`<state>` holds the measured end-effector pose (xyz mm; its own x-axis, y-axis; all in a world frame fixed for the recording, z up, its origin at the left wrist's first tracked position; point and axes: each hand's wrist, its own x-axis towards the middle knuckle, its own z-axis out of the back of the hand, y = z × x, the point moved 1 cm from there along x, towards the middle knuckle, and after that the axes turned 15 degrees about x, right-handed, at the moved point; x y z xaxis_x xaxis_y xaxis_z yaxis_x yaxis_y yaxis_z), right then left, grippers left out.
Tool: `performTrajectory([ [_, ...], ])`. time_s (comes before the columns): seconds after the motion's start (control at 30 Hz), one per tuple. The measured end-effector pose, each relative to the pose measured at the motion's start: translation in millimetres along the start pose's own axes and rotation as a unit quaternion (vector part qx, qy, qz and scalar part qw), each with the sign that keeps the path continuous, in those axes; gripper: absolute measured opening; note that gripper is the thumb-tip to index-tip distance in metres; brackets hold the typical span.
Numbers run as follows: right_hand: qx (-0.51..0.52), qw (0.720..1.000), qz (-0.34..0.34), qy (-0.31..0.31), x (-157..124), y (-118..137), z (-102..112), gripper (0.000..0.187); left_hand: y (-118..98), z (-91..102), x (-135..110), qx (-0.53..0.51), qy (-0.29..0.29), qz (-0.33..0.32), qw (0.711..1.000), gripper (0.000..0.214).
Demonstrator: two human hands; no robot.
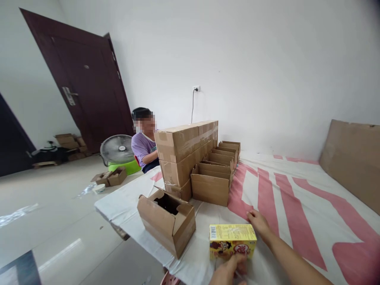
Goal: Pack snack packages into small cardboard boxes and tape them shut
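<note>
A small yellow printed box (233, 233) lies on the cloth-covered table in front of me, its barcode on the top face. My left hand (228, 271) is at its lower front, fingers bent and apart, touching or nearly touching the front face; it is not wrapped round the box. Just beyond the box's right back corner is my right hand (261, 225), fingers curled together with nothing visible in them. Left of the yellow box stands an open brown carton (184, 227) with its flaps up; its inside looks dark.
Sealed cartons (187, 142) form a stacked wall on the table. Several open cartons (210, 188) line its right side. A large cardboard sheet (353, 158) leans at right. Behind the stack sits a person (141, 144), near a floor fan (117, 149). The table's left edge (130, 233) is close.
</note>
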<state>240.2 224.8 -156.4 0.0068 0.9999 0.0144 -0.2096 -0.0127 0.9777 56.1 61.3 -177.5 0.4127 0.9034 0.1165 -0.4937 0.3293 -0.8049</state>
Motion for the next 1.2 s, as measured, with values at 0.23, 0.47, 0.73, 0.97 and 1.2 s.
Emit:
performTrajectory([
  [0.23, -0.116, 0.985, 0.128, 0.012, -47.0, -10.3, 1.0, 0.019, -24.3, 21.7, 37.1, -0.050, -0.124, 0.085, 0.987, 0.022],
  [0.47, -0.153, 0.974, 0.167, 0.021, -50.2, -8.5, -0.7, 0.021, -18.7, 31.2, 31.4, 0.004, -0.121, 0.089, 0.989, 0.020],
  [0.73, -0.163, 0.971, 0.175, 0.016, -52.6, -7.1, -1.4, 0.020, 17.5, 58.5, 59.4, 0.107, -0.173, 0.176, 0.963, 0.011],
  [0.97, -0.171, 0.969, 0.180, 0.009, -53.9, -3.1, -2.2, 0.019, 30.0, 75.1, 67.0, 0.140, -0.300, 0.259, 0.907, 0.040],
  [1.2, -0.172, 0.969, 0.177, 0.003, -56.2, -2.6, -1.8, 0.020, 30.1, 73.8, 93.4, 0.174, -0.335, 0.347, 0.859, 0.058],
])
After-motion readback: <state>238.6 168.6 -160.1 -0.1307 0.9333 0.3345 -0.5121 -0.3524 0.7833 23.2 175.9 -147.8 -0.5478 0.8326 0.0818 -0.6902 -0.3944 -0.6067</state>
